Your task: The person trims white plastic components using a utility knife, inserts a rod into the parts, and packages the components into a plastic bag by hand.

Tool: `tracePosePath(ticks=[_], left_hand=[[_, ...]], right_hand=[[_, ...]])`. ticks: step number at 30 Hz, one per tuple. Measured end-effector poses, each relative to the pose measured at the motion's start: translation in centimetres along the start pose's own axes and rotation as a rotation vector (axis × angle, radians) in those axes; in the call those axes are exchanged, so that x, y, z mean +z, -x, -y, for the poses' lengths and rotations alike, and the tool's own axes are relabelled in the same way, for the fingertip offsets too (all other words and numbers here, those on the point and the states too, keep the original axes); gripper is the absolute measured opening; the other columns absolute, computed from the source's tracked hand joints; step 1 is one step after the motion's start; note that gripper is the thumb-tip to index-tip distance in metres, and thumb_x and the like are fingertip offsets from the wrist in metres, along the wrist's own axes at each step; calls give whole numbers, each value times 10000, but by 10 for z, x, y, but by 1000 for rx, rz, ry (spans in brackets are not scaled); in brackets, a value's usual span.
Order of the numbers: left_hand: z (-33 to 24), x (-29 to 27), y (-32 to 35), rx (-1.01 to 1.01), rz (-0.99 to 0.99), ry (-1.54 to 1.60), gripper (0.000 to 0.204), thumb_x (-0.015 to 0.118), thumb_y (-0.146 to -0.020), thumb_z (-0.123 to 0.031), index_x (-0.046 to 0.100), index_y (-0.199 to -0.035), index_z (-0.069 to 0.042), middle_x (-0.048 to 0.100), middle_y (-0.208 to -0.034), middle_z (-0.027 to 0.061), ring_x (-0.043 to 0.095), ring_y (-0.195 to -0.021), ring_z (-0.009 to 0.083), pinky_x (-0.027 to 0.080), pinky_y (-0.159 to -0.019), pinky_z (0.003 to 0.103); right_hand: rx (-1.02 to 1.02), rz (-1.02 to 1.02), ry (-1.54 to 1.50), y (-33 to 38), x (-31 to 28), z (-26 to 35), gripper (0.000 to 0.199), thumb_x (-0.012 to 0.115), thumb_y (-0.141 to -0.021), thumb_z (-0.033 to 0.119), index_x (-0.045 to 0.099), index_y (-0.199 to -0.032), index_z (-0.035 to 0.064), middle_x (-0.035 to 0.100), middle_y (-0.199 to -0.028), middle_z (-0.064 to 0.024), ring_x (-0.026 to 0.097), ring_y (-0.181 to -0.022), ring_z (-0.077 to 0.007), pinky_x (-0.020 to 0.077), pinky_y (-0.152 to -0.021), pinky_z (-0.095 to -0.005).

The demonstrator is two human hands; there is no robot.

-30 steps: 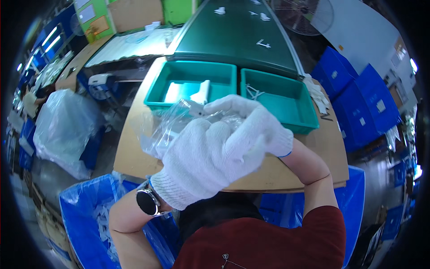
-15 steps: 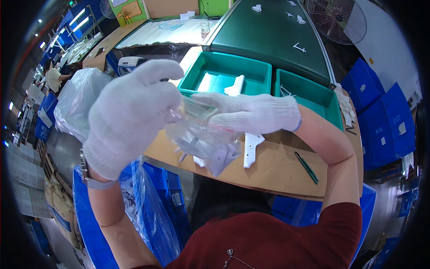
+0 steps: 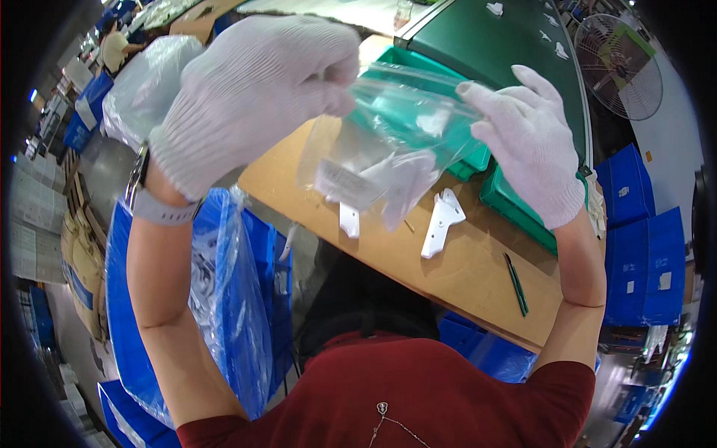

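Note:
A clear zip-lock plastic bag [image 3: 385, 123] is stretched between my two white-gloved hands above the table. My left hand [image 3: 261, 93] pinches its upper left corner between thumb and fingers. At the bag's right edge, my right hand [image 3: 532, 138] holds on with thumb and index finger, its other fingers spread. Inside the lower part of the bag lie white pieces and a printed pale slip [image 3: 347, 183]. Below it on the table are a white handle-shaped plastic part [image 3: 442, 222] and a second white part [image 3: 349, 221], partly covered by the bag.
Green trays [image 3: 515, 213] stand behind the bag, beside a green conveyor belt [image 3: 478, 45] carrying small white parts. A dark green pen [image 3: 516, 284] lies on the brown table [image 3: 478, 291]. A plastic-lined blue bin [image 3: 142, 299] stands at my left. A fan [image 3: 618, 67] is at the far right.
My right hand has moved right and up, from flat against the bag to its edge. The bag is now spread wide and raised. My view has shifted.

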State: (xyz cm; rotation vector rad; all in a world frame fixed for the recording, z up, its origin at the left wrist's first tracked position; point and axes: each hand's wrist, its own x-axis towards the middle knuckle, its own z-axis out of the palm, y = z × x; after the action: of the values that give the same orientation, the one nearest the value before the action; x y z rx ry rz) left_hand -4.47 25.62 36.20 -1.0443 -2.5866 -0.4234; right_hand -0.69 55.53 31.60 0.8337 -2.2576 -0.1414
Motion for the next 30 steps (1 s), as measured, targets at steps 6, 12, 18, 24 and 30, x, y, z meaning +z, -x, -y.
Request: tracePosePath(ticks=[6, 12, 18, 24, 30], left_hand=[[13, 56, -7, 53, 6, 110, 147, 629, -904, -225, 641, -914, -79, 644, -962, 171, 687, -784, 350, 555, -742, 420], [16, 106, -22, 176, -254, 97, 150, 587, -923, -213, 620, -876, -75, 633, -764, 153, 674, -774, 350, 532, -698, 443], [-4, 129, -46, 164, -294, 265, 86, 663, -852, -170, 660, -896, -97, 663, -796, 113, 675, -785, 329, 523, -696, 432], [-19, 137, -39, 174, -308, 291, 161, 682, -898, -144, 703, -1058, -155, 721, -892, 63, 720, -804, 246, 578, -740, 346], [9, 131, 53, 3, -252, 354, 380, 725, -837, -114, 661, -1211, -134, 702, -1111, 80, 693, -986, 275, 563, -859, 357]], right_hand=[[59, 89, 7, 22, 31, -13, 372, 749, -827, 133, 706, -1195, 165, 720, -881, -42, 680, -920, -209, 435, -1088, -421], [140, 238, 97, 42, 47, -23, 440, 760, -831, 165, 669, -1261, 146, 725, -936, -66, 673, -932, -238, 434, -1083, -419], [281, 85, -61, 28, 49, 10, 788, 818, -782, 238, 473, -1481, 128, 661, -1220, -150, 638, -1114, -316, 432, -1067, -452], [715, 249, -377, 21, 89, 11, 549, 746, -869, 214, 588, -1365, 41, 692, -1211, -162, 670, -1086, -303, 515, -965, -393], [769, 161, -752, 64, 128, -35, 306, 677, -923, 146, 690, -1196, 11, 741, -1099, -140, 705, -1044, -196, 513, -913, -306]])
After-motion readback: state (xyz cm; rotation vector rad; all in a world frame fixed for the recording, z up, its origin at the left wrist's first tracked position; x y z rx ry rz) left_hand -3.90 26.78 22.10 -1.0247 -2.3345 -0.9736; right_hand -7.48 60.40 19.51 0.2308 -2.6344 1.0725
